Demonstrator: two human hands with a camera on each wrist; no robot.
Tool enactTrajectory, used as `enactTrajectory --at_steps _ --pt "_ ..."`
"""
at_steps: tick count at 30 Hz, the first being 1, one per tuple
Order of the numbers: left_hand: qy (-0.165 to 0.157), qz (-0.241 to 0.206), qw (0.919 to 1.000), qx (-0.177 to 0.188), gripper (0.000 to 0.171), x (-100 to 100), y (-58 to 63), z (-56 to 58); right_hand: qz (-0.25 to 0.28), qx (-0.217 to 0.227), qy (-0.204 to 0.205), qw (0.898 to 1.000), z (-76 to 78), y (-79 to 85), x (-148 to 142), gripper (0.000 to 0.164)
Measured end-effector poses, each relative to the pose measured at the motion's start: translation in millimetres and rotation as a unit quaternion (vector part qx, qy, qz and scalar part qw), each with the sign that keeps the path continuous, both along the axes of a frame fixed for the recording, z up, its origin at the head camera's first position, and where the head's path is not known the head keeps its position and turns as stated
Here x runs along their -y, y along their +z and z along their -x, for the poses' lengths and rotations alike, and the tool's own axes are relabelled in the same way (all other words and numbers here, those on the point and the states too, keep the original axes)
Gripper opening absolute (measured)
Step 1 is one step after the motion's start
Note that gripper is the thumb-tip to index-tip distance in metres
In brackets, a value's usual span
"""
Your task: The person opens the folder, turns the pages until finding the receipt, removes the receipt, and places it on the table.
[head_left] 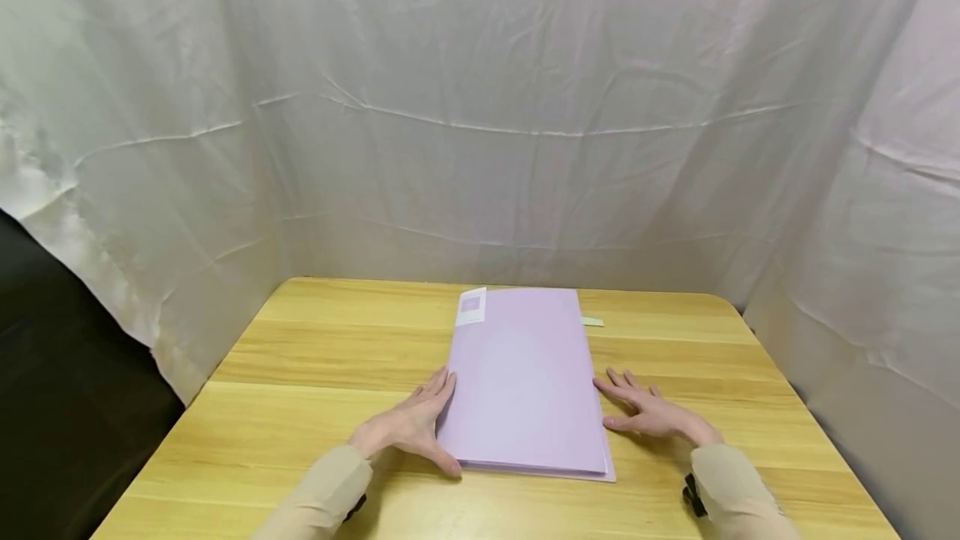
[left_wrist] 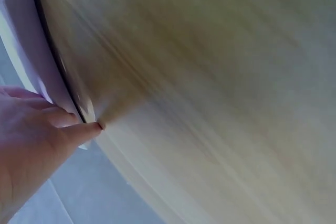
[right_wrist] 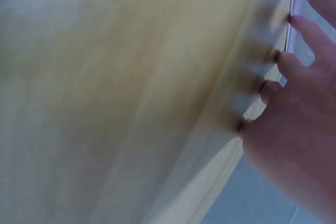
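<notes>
A pale purple file folder (head_left: 525, 382) lies closed on the wooden table, with a white label (head_left: 471, 307) at its upper left corner. At its left edge, the left hand (head_left: 412, 422) rests with fingers extended and the thumb near the bottom corner. The right hand (head_left: 652, 411) is spread at the opposite edge, fingertips right at the folder's side. In the left wrist view the folder's spine (left_wrist: 39, 51) runs along the left hand's fingers. The right wrist view shows the right hand (right_wrist: 299, 98) with fingertips down on the tabletop beside the folder's edge.
A small pale tab (head_left: 592, 322) sticks out at the folder's upper right. Wooden tabletop (head_left: 315, 357) extends to both sides, with rounded far corners. Grey-white curtains (head_left: 487, 148) hang behind and beside the table, and a dark area (head_left: 67, 390) lies at the left.
</notes>
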State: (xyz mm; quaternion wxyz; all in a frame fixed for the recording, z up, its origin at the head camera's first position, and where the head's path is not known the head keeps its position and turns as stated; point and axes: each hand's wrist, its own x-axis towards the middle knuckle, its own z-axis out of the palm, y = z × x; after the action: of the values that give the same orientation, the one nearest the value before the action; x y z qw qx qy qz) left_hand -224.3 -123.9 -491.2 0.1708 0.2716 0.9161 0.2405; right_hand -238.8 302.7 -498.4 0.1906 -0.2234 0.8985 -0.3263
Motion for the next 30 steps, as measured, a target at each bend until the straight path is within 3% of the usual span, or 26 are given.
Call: enactTrajectory --at_steps 13,22,26,30 --pt "-0.006 -0.018 0.9994 -0.029 0.139 7.9 2.3 -5.2 -0.028 -0.009 -0.006 1.0 2.0 -2.6 6.1 0.081" --pt "-0.001 0.028 0.9968 -0.075 0.134 0.2 5.9 -14.4 -0.042 -0.009 -0.001 0.999 1.7 -3.0 6.5 0.082" --pt "0.001 0.056 0.991 -0.122 0.131 -2.0 1.3 -16.8 -0.042 -0.006 -0.001 0.999 1.9 -2.7 6.2 0.082" --pt "0.003 0.089 0.9801 -0.177 0.127 -6.0 -2.2 -20.8 -0.039 -0.003 0.0 0.999 2.0 -3.8 5.0 0.081"
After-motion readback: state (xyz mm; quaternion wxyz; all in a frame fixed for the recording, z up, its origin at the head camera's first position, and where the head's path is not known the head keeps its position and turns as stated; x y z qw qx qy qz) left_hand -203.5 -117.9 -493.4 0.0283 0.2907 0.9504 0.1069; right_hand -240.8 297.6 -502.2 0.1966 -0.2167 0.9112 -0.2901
